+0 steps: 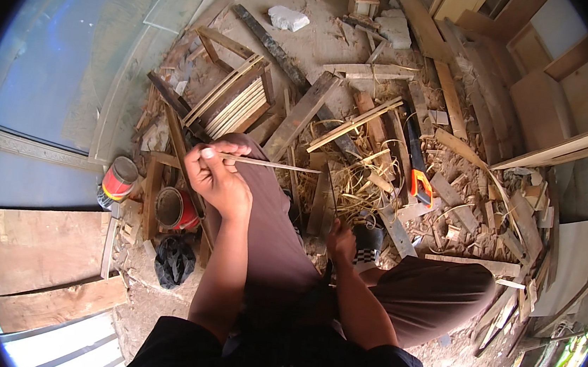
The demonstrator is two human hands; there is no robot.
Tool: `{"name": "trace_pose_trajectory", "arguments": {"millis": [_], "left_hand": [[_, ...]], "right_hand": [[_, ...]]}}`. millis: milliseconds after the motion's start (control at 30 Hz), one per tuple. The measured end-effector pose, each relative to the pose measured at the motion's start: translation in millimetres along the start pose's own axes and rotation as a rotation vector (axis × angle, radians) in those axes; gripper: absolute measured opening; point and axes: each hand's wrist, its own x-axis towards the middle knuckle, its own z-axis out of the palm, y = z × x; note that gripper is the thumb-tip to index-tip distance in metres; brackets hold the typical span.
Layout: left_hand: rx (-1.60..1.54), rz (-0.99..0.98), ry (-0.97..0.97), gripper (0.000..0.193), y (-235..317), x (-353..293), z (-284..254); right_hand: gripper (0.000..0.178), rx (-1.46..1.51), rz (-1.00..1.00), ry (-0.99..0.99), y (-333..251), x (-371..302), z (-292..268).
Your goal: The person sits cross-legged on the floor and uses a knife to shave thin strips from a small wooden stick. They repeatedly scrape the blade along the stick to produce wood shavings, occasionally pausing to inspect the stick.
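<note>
My left hand point(222, 182) is raised over my left thigh. Between its thumb and fingers it pinches a thin wooden strip point(278, 165), whose free end points right. Lower and nearer the middle, my right hand point(341, 243) is closed in a fist around a dark, narrow blade-like tool point(333, 200). That tool rises from the fist toward the wood pieces, and its handle is mostly hidden by my fingers. Beyond the right hand lies a heap of pale curled shavings point(369, 169). A handsaw point(421, 186) with an orange and black handle rests to its right.
A stack of slatted wooden frames point(235, 100) lies ahead on the left. Red paint cans point(177, 209) and a black plastic bag point(174, 262) stand at my left. Planks, offcuts and a white lump point(288, 19) litter the floor. Wooden panels point(559, 149) line the right side.
</note>
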Motion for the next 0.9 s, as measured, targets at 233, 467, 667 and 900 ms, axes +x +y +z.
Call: {"name": "trace_pose_trajectory", "arguments": {"millis": [233, 467, 667, 900], "left_hand": [[-0.277, -0.217, -0.195, 0.048, 16.7, 9.6, 10.4], [-0.328, -0.234, -0.331, 0.046, 5.4, -20.2, 25.1], [-0.309, -0.292, -0.34, 0.049, 0.7, -32.1, 20.5], [-0.433, -0.422, -0.29, 0.051, -0.7, -25.7, 12.7]], "right_hand": [[0.065, 0.323, -0.073, 0.094, -14.2, 16.9, -5.2], [0.071, 0.483, -0.155, -0.145, -17.1, -31.4, -62.7], [0.072, 0.253, -0.203, -0.087, -26.8, -41.9, -44.8], [0.068, 0.238, -0.217, -0.102, -14.2, -13.0, -15.7]]}}
